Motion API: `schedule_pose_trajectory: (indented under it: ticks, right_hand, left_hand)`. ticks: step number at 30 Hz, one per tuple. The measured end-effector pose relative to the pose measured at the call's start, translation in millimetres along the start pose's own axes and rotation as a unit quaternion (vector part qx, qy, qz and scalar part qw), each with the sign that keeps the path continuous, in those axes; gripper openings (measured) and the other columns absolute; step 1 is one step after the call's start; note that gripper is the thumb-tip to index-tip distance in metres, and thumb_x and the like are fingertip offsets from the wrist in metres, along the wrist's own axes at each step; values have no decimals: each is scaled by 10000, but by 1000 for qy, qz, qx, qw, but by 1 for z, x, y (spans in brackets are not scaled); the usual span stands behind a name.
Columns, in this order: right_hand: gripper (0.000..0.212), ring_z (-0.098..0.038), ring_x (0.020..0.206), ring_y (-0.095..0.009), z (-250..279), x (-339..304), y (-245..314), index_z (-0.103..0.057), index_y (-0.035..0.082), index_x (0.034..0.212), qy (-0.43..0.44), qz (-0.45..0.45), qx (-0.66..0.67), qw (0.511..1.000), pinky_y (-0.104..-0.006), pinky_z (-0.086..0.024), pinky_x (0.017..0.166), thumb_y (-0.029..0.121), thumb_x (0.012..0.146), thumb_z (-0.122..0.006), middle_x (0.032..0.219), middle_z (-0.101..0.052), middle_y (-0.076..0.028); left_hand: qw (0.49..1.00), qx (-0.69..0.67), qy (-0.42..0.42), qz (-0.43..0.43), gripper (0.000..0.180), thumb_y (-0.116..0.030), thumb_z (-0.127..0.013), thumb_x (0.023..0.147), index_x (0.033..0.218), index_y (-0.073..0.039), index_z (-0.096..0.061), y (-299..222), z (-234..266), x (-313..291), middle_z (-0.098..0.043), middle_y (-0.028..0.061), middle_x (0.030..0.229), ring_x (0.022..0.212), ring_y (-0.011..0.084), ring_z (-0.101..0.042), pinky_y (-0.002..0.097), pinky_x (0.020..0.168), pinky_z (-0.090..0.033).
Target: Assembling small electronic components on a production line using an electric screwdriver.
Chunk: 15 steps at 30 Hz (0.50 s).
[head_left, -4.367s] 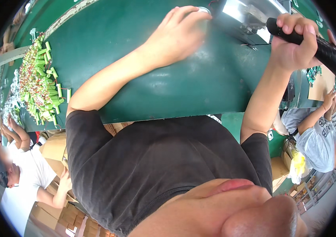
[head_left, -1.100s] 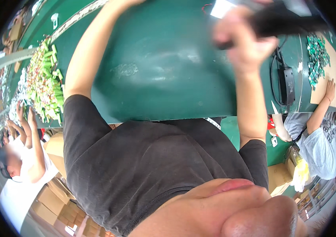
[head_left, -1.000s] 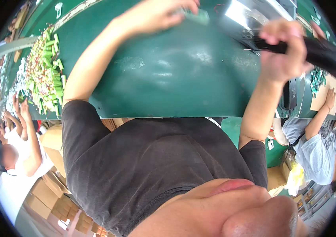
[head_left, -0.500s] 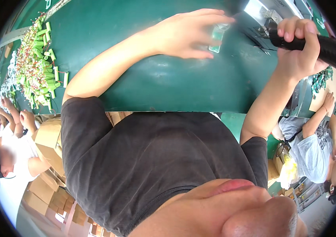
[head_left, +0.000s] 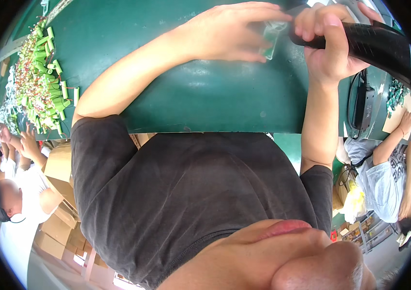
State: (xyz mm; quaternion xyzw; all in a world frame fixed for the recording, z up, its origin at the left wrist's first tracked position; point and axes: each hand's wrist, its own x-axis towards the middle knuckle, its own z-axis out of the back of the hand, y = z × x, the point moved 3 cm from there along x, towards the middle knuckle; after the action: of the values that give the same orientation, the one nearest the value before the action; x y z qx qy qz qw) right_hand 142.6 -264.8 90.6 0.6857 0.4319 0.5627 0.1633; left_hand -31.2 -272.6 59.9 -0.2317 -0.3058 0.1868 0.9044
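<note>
Desk: the green desk is stretching across the view, scuffed and shiny.
Left side: a heap of green cylinders with red wires is lying near the desk edge; a co-worker in white is sitting beyond, by cardboard boxes.
Right side: a black box with a cord is lying on the desk; a co-worker in pale blue-grey is sitting past it.
Clear-and-green piece: the piece is sitting between the left hand's thumb and fingers, near the tool's front end.
Left hand: the left hand is spreading its fingers around the piece; blurred, cannot tell if pinching.
Right hand: the right hand is wrapping tightly round the black tool.
Handling well: probably means steadying the piece by its edges, keeping fingertips clear of the tool, holding the right wrist firm.
</note>
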Motion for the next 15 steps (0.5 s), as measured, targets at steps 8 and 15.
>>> schedule_pose_trajectory:
  ticks: [8, 15]
  right_hand:
    - [530, -480, 492, -146, -2, -4, -7, -311, 64, 1367, -19, -13, -22, 999, -287, -454, 500, 7, 946, -627, 682, -499, -42]
    - [482, -488, 496, -148, -9, -9, -21, -336, 55, 1288, 36, 23, -42, 998, -277, -434, 497, -11, 920, -640, 661, -493, -40]
  left_hand:
    - [1000, 0, -19, -18, 247, -218, -849, 771, 908, -23, -783, 3, -3, -2, -548, 247, 1405, 1322, 411, -552, 438, 1062, -505]
    - [999, -39, -7, -6, 247, -189, -861, 748, 921, -32, -780, 3, -2, 3, -557, 228, 1366, 1308, 401, -552, 435, 1051, -499]
